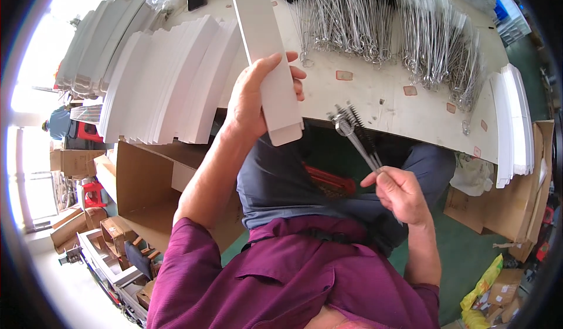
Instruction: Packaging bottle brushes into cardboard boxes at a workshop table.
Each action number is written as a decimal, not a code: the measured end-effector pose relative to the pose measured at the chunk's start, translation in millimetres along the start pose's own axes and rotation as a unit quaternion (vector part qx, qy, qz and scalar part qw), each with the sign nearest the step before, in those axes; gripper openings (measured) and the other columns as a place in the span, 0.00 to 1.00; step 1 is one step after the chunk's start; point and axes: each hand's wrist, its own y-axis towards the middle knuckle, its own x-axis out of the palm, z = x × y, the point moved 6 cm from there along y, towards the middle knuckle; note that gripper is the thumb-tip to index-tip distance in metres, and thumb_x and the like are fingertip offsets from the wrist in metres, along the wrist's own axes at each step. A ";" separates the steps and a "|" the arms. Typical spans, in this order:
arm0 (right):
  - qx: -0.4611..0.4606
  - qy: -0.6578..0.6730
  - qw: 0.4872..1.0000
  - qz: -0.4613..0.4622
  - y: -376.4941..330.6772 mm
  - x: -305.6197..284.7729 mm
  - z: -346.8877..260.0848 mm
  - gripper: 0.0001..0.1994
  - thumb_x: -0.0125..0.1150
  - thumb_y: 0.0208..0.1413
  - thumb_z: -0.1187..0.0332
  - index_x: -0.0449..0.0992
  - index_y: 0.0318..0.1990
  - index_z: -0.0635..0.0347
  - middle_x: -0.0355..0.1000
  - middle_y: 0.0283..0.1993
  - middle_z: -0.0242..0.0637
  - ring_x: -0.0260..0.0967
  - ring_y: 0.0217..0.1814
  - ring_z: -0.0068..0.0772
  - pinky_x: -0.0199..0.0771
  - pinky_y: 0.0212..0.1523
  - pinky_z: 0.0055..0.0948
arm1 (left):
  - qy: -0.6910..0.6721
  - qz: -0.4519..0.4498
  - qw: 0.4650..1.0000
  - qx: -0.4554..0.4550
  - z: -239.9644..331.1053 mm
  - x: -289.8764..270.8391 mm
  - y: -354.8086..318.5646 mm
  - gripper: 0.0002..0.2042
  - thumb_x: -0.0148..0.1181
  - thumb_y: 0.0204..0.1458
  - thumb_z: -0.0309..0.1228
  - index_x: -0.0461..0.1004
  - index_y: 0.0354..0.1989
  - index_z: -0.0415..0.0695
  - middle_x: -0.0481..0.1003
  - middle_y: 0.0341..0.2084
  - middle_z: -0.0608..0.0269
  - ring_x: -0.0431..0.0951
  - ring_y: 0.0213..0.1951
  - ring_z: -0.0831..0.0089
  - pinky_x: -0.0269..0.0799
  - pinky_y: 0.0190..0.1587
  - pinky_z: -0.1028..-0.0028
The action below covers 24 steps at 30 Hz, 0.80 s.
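In the head view, a long white box [275, 97] is gripped in the left hand [249, 97], thumb laid over its face, fingers wrapped around the far edge; it is tilted above the lap, its far part over the table [328, 94]. A flap [286, 134] is seen at its near end, though whether that end is unsealed cannot be told. Over on the right, a small bundle of thin metal pieces and a black bristled brush [365, 132] is pinched narrowly between thumb and fingers of the right hand [404, 197], well apart from the box. Beyond, wire-stemmed brushes [352, 30] are heaped; at left, white boxes [164, 82] are stacked. The step appears to be packing: for loading, the near end would need to be freed and the bundle lined up lengthwise.
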 end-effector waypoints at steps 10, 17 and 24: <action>0.004 -0.123 0.991 -0.053 8.1 17.5 4.6 0.18 0.53 0.73 0.59 0.82 0.41 0.65 0.65 0.24 0.24 0.58 0.28 0.17 0.61 0.30 0.22 | -0.114 0.029 0.993 0.016 -15.2 15.9 2.7 0.26 0.60 0.61 0.42 0.67 0.57 0.31 0.76 0.35 0.46 0.77 0.33 0.64 0.76 0.40 0.63; 0.033 -0.087 0.994 -0.055 14.1 8.1 15.4 0.17 0.54 0.73 0.60 0.82 0.40 0.65 0.66 0.25 0.24 0.58 0.27 0.16 0.61 0.29 0.23 | -0.107 0.016 0.994 0.009 -27.1 23.6 -6.6 0.26 0.59 0.61 0.45 0.67 0.56 0.32 0.77 0.35 0.47 0.79 0.33 0.62 0.78 0.39 0.61; 0.023 -0.093 0.995 -0.031 19.1 9.6 15.9 0.15 0.52 0.73 0.63 0.81 0.42 0.66 0.65 0.25 0.24 0.58 0.27 0.15 0.61 0.29 0.22 | -0.117 0.054 0.992 0.011 -43.1 32.1 -15.2 0.25 0.58 0.62 0.47 0.71 0.52 0.33 0.76 0.34 0.45 0.77 0.32 0.60 0.75 0.41 0.60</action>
